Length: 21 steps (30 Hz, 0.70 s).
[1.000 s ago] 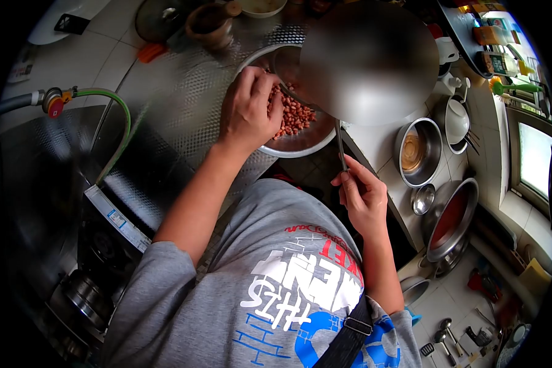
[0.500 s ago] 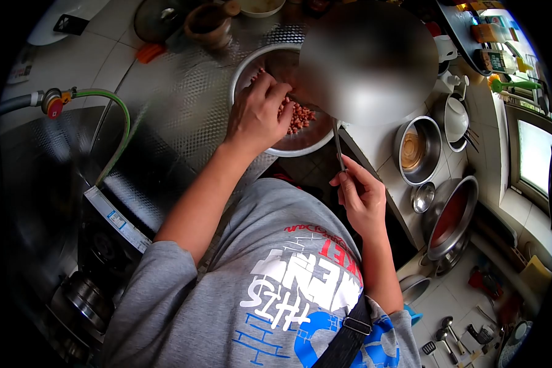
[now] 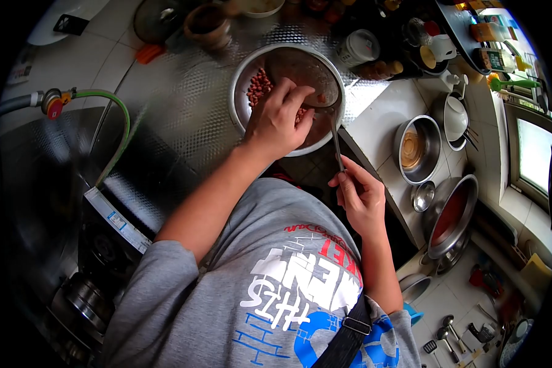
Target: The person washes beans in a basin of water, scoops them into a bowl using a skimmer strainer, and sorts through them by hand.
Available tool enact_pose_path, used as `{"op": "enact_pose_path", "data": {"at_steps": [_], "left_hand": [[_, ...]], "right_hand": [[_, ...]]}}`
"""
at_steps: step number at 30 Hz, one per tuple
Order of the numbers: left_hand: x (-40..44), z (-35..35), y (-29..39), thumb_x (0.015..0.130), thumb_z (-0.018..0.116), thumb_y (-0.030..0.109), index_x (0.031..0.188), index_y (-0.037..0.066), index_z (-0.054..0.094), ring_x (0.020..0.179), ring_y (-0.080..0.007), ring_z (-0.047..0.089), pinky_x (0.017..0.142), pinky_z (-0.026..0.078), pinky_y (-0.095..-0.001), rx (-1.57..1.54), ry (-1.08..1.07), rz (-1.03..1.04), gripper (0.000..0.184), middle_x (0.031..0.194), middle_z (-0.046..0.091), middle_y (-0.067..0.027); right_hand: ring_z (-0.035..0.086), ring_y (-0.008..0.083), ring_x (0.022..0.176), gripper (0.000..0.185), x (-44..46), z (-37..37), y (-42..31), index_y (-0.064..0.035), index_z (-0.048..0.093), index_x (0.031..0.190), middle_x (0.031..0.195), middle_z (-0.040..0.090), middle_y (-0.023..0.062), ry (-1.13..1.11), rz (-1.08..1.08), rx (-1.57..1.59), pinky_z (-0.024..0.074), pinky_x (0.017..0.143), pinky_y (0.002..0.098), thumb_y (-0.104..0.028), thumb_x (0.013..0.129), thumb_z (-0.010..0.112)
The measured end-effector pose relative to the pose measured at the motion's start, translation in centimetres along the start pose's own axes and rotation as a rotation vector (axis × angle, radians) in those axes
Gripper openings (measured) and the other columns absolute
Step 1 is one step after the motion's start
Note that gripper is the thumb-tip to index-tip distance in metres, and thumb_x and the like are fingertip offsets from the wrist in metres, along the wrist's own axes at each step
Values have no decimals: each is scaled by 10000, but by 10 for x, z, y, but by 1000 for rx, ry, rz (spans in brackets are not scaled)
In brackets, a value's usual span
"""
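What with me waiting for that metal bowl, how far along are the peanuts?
Seemingly partway. The peanuts are already in the metal bowl. In hand: the left hand reaches in among them, while the right hand grips the handle of what looks like a strainer at the bowl. Left: many peanuts lie loose outside the strainer, so probably more handling, though how much is unclear.

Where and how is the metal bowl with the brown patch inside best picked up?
Probably by the left stretch of its rim, pinched inside and outside, coming over the counter. The bowl stands open with its rim exposed; a white bowl and small steel bowl crowd other sides.
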<state>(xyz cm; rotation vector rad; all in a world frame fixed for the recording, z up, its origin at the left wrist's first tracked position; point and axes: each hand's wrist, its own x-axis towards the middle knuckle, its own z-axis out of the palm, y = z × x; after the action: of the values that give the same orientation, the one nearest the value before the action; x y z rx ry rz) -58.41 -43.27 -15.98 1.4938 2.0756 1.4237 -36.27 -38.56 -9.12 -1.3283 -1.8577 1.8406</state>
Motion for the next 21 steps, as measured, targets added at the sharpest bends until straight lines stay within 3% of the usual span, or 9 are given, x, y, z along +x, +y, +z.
{"op": "enact_pose_path", "data": {"at_steps": [5, 11, 21], "left_hand": [[3, 5, 7, 853, 723, 25, 1088, 0, 650, 868, -298, 653, 777, 537, -405, -92, 60, -15, 248, 1000, 598, -141], [6, 6, 11, 856, 718, 8, 971, -6, 631, 800, -257, 664, 681, 536, -372, -203, 35, -124, 145, 975, 598, -128], [-2, -5, 0, 844, 696, -24, 951, -1, 620, 696, -215, 633, 631, 509, -341, -73, 90, -74, 133, 892, 649, -105]], "right_hand": [[551, 59, 588, 342, 0, 0, -2, 34, 652, 1321, 801, 700, 45, -16, 22, 5, 467, 547, 225, 24, 991, 562], [556, 69, 586, 343, -1, 1, -3, 38, 651, 1319, 800, 701, 48, -43, 11, -57, 472, 548, 236, 17, 987, 565], [552, 59, 589, 337, 1, -4, -2, 50, 633, 1334, 815, 699, 47, -18, 27, 36, 455, 539, 223, 9, 1007, 561]]}}
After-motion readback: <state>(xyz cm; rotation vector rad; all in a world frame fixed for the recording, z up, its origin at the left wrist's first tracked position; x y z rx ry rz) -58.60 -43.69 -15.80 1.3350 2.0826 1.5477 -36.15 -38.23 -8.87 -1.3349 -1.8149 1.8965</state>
